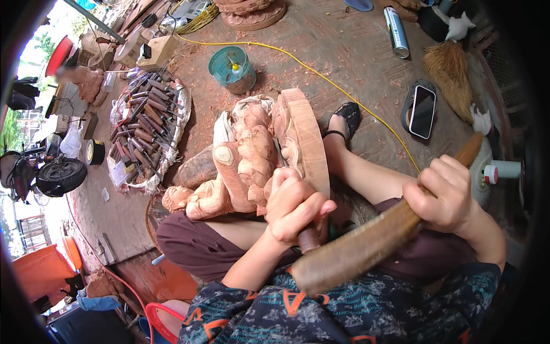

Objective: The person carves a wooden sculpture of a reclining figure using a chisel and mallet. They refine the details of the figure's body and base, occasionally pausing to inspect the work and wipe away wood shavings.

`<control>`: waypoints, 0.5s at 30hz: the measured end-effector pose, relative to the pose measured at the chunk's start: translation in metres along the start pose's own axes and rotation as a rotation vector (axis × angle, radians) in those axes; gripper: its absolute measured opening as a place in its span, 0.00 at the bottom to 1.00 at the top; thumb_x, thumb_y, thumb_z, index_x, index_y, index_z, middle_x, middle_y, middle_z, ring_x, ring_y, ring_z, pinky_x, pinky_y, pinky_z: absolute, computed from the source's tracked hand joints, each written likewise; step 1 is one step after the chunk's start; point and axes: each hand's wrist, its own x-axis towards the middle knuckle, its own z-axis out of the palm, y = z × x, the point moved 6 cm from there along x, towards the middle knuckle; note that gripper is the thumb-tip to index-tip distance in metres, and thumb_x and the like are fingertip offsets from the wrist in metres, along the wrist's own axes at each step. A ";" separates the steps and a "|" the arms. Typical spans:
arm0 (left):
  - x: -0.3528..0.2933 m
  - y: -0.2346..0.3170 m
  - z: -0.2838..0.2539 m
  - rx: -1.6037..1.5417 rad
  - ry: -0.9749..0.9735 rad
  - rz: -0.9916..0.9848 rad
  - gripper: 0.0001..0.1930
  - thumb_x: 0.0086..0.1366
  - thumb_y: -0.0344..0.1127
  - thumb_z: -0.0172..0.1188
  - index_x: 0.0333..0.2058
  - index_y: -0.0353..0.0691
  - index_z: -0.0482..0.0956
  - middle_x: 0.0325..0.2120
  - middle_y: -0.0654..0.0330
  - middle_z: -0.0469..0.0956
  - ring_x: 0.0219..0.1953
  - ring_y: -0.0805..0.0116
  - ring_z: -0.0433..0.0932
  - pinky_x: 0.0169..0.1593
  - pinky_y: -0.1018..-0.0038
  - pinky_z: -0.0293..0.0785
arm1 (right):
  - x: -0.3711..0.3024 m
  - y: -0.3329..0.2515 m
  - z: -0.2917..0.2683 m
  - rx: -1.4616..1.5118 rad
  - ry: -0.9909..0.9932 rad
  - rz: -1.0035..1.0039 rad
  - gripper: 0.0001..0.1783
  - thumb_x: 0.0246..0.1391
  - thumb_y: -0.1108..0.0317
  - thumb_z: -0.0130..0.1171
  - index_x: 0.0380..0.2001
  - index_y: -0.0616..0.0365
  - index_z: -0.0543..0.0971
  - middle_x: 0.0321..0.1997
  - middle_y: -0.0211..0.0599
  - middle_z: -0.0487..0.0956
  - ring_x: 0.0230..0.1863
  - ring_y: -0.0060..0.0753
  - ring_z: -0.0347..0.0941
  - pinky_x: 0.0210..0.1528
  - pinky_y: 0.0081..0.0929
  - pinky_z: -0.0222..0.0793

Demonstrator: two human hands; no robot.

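Note:
A pale reddish wooden carved figure (pixel 252 155) lies on its side before my crossed legs, its head toward the left and its thick round base (pixel 303 132) toward the right. My left hand (pixel 298 206) is closed around a chisel (pixel 309 239); its thin metal blade reaches up into the carving near the base. My right hand (pixel 444 195) grips the narrow end of a long wooden mallet (pixel 366 246), which is blurred by motion. The mallet's thick end is close by the butt of the chisel handle; whether they touch I cannot tell.
Many wooden-handled chisels (pixel 152 117) lie on a cloth at the left. A teal bucket (pixel 232 70) stands beyond the carving. A yellow cable (pixel 338 86) crosses the floor. At the right are a phone (pixel 423 112), a straw broom (pixel 448 71) and a spray can (pixel 396 33).

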 end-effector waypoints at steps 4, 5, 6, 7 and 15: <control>-0.004 0.018 -0.014 0.120 0.142 0.153 0.11 0.58 0.38 0.69 0.28 0.37 0.79 0.19 0.66 0.68 0.19 0.67 0.68 0.30 0.68 0.62 | -0.005 -0.001 -0.001 0.065 0.088 -0.073 0.14 0.33 0.69 0.61 0.29 0.45 0.74 0.19 0.21 0.58 0.16 0.22 0.57 0.17 0.20 0.49; -0.003 0.016 -0.013 0.092 0.103 0.111 0.10 0.57 0.36 0.69 0.28 0.37 0.79 0.18 0.65 0.68 0.19 0.67 0.68 0.29 0.68 0.62 | -0.005 -0.001 0.000 0.056 0.089 -0.069 0.14 0.32 0.69 0.61 0.29 0.44 0.74 0.19 0.21 0.58 0.16 0.21 0.57 0.17 0.19 0.49; -0.002 0.014 -0.012 0.064 0.064 0.068 0.10 0.56 0.35 0.69 0.27 0.36 0.79 0.18 0.64 0.68 0.19 0.67 0.68 0.29 0.68 0.62 | -0.004 0.000 0.001 0.047 0.091 -0.064 0.14 0.32 0.69 0.61 0.29 0.44 0.74 0.19 0.21 0.58 0.16 0.21 0.57 0.17 0.19 0.49; 0.000 0.013 -0.011 0.037 0.025 0.024 0.09 0.55 0.33 0.69 0.26 0.35 0.79 0.17 0.63 0.68 0.19 0.66 0.68 0.28 0.68 0.62 | -0.002 0.002 0.001 0.060 0.098 -0.070 0.14 0.32 0.69 0.61 0.29 0.44 0.74 0.19 0.21 0.58 0.16 0.21 0.56 0.17 0.19 0.49; 0.004 0.007 -0.008 -0.008 -0.069 -0.164 0.05 0.52 0.24 0.66 0.24 0.31 0.77 0.18 0.59 0.69 0.19 0.62 0.67 0.27 0.66 0.63 | -0.006 0.002 0.002 0.196 0.117 -0.088 0.14 0.33 0.70 0.62 0.29 0.47 0.74 0.19 0.22 0.58 0.16 0.22 0.57 0.16 0.21 0.49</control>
